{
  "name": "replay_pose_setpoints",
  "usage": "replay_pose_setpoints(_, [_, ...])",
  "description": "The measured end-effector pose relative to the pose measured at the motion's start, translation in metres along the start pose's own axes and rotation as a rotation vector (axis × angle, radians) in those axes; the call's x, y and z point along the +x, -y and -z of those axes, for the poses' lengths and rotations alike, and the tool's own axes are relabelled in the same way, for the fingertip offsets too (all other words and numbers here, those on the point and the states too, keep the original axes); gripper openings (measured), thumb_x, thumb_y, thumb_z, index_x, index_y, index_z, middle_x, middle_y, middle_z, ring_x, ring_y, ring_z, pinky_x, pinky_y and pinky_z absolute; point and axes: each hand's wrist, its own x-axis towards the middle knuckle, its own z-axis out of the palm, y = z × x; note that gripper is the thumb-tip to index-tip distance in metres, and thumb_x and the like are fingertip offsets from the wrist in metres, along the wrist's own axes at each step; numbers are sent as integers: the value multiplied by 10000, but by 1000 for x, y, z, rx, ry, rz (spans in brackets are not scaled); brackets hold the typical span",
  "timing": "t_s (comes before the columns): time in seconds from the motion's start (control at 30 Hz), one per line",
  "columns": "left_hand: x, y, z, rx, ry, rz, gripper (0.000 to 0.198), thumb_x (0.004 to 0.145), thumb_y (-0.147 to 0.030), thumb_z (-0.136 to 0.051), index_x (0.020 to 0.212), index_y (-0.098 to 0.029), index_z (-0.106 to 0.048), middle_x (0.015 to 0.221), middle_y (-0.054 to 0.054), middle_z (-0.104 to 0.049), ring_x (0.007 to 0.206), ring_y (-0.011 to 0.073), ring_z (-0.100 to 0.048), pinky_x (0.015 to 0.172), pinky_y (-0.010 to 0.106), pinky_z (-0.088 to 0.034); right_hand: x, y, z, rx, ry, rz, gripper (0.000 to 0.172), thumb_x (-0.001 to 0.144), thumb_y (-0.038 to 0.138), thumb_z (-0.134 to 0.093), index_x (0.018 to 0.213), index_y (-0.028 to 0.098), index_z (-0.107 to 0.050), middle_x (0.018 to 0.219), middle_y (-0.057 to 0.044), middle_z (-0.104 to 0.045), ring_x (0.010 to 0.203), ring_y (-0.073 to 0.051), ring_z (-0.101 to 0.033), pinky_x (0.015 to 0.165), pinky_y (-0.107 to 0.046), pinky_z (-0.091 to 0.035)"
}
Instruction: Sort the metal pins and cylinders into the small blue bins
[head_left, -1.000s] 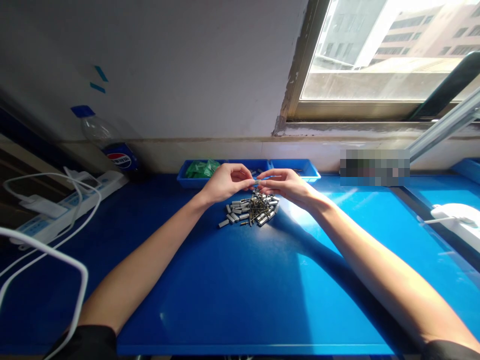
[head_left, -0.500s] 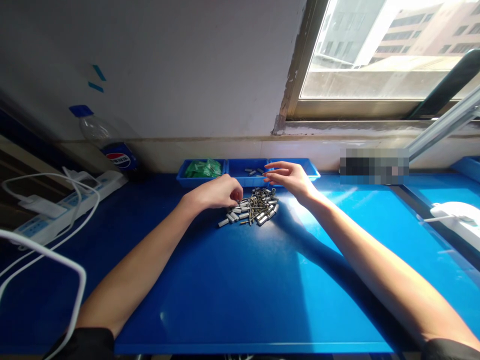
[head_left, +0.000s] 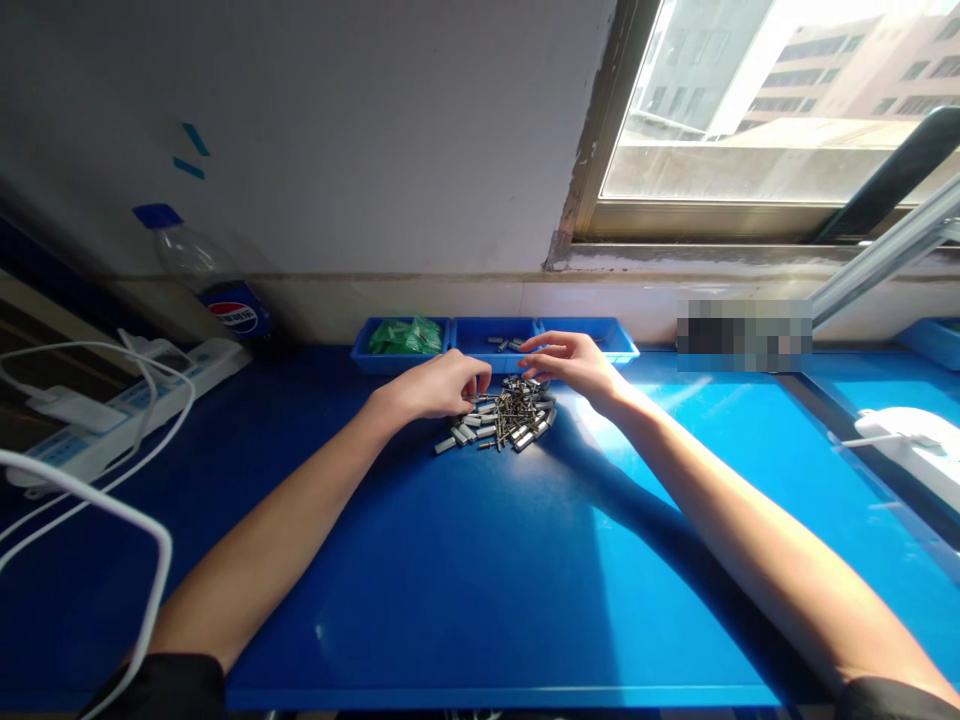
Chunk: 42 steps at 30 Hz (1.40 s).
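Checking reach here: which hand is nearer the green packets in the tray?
Left. The left hand rests just in front of the green packets, slightly to their right; the right hand is farther right, near the tray's other end.

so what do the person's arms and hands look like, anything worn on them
Bare arms and hands: no gloves, watch or rings show on the left hand or right hand. Only the left sleeve and right sleeve, both black, peek in at the bottom corners.
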Motion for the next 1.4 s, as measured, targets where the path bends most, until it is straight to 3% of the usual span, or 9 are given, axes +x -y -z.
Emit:
replay_pose_setpoints(0.2, [0,4,3,-99,-37,2,175,742,-203,-730,913,-167,-729,788,35,-737,703,170,-686,602,227,-468,-1,0,-1,-10,5,-9,170,851,237,-772,1009,176,-753,911,-73,-813,760,-152,-735,666,-240,-565])
replay_pose_setpoints(0.4, [1,2,8,-315,-259,-14,290,816,-294,-708,1057,-168,-810,921,75,-806,845,215,-754,748,265,-581,-1,0,2,-44,80,-7,174,852,261,-769,1003,175,-766,896,-75,-805,734,-156,-721,677,-267,-575])
replay_pose_setpoints(0.6, [1,-8,11,-598,-367,-43,293,767,-378,-818,908,-122,-799,925,101,-809,874,235,-767,859,324,-610,-3,1,3,-73,199,8,254,827,289,-807,1043,173,-741,895,-75,-811,794,-182,-746,720,-284,-581])
replay_pose_setpoints(0.77, [1,-9,9,-797,-411,-49,349,690,-390,-894,857,-117,-757,945,117,-814,910,253,-779,889,364,-617,-8,6,1,85,303,-14,424,770,303,-884,1127,188,-686,978,-89,-820,888,-195,-775,808,-300,-603])
replay_pose_setpoints(0.87, [4,-7,5,-856,-402,-52,329,665,-354,-907,813,-115,-737,958,127,-815,909,254,-781,895,373,-619,-9,7,0,188,310,-43,435,765,321,-899,1126,188,-696,994,-96,-817,916,-193,-782,866,-305,-614])
replay_pose_setpoints(1.03, [8,-6,-2,-814,-381,-49,287,660,-330,-893,799,-124,-750,910,103,-813,888,252,-779,884,368,-621,-6,2,-2,261,230,-80,360,739,361,-920,1007,190,-753,911,-63,-804,849,-166,-772,857,-272,-623])
replay_pose_setpoints(1.2, [8,-10,0,-679,-310,-87,255,773,-364,-796,903,-146,-767,944,85,-807,941,238,-767,901,335,-599,-5,1,-4,166,136,-10,367,748,422,-896,991,177,-770,865,-57,-791,769,-155,-734,830,-293,-614])
replay_pose_setpoints(1.3, [1,-9,8,-437,-240,-44,318,785,-429,-776,966,-169,-742,971,77,-791,916,231,-748,826,299,-578,-3,0,-4,15,-24,91,369,764,451,-864,986,171,-769,790,-53,-775,735,-183,-726,795,-339,-615])
replay_pose_setpoints(1.4, [-12,-8,18,-120,-53,41,539,686,-527,-837,1103,-207,-720,1053,78,-759,845,224,-714,710,264,-518,0,-2,0,-53,-133,139,372,785,433,-837,1050,182,-765,840,-65,-791,827,-222,-759,808,-358,-616])
